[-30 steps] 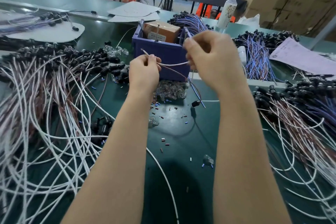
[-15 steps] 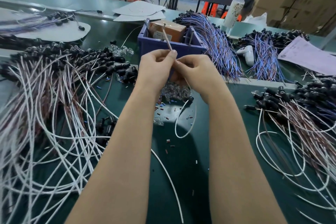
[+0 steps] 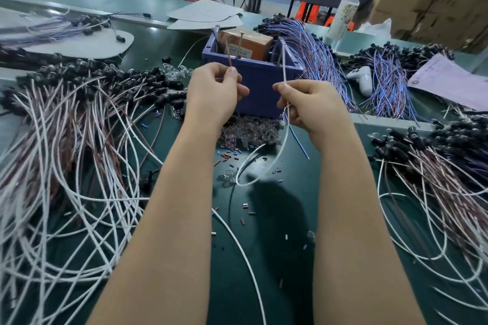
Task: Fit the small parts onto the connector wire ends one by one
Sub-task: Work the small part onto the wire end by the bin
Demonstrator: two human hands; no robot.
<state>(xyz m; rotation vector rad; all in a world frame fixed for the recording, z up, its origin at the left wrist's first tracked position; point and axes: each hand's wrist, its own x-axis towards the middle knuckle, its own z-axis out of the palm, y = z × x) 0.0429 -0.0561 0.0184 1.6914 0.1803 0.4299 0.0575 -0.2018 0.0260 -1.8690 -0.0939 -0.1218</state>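
Quick count of the bench: two hands, two wires held, one bin [image 3: 261, 82] with one box [image 3: 249, 43] in it, one bottle [image 3: 346, 12], one sheet of paper [image 3: 454, 82].

Wire piles: a left heap [image 3: 66, 134] and a right heap [image 3: 443, 174], both white and brown with black connectors. Then a blue bundle [image 3: 314, 58] right beside the bin, and a second blue bundle [image 3: 388, 82] further right. Way too many strands to count.

The left hand [image 3: 214, 95] has its fingers curled, pinching a brown wire [image 3: 228, 57] whose end pokes up above the thumb. The right hand [image 3: 311, 105] pinches a white wire [image 3: 284, 68], tip also pointing up. The rest of it runs down past the palm and loops over the table [image 3: 264, 258] between the forearms. The hands are apart, both in front of the bin.

A pile of clear parts [image 3: 250, 133] sits against the bin's front, just below and between the hands. Tiny sleeves [image 3: 229, 157] are scattered near it. Can't tell whether either wire tip has a part on it.
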